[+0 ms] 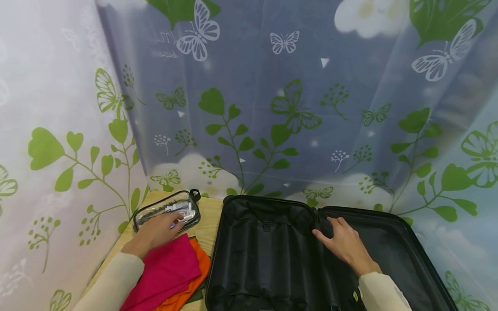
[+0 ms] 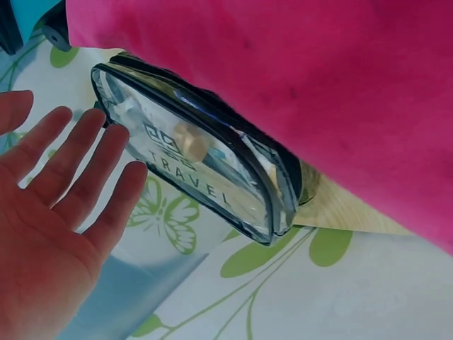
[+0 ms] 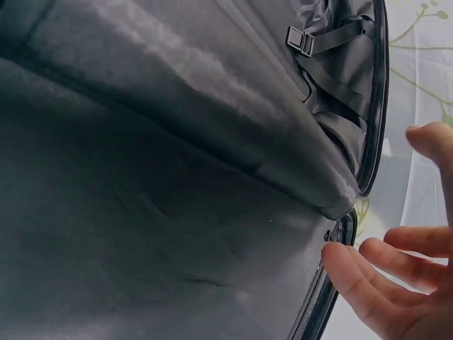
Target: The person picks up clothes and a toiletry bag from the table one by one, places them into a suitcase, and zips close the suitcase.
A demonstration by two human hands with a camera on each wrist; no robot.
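Observation:
My left hand (image 1: 159, 231) lies open over a clear zip pouch (image 1: 165, 208) at the back of a wooden table (image 1: 210, 214). In the left wrist view the pouch (image 2: 198, 159) reads TRAVEL, and the left hand (image 2: 56, 191) has straight fingers just beside it. A folded pink cloth (image 1: 167, 272) lies on an orange one (image 1: 199, 265) under my forearm. My right hand (image 1: 342, 244) rests open on the middle ridge of an open black suitcase (image 1: 264, 259). In the right wrist view the right hand's fingers (image 3: 396, 283) spread at the suitcase rim (image 3: 340, 234).
The suitcase's two halves lie flat, lined in black fabric, with a buckled strap (image 3: 301, 40) in one half. A sheet printed with green leaves and butterflies (image 1: 272, 108) hangs close behind and to both sides. The pink cloth (image 2: 318, 85) presses against the pouch.

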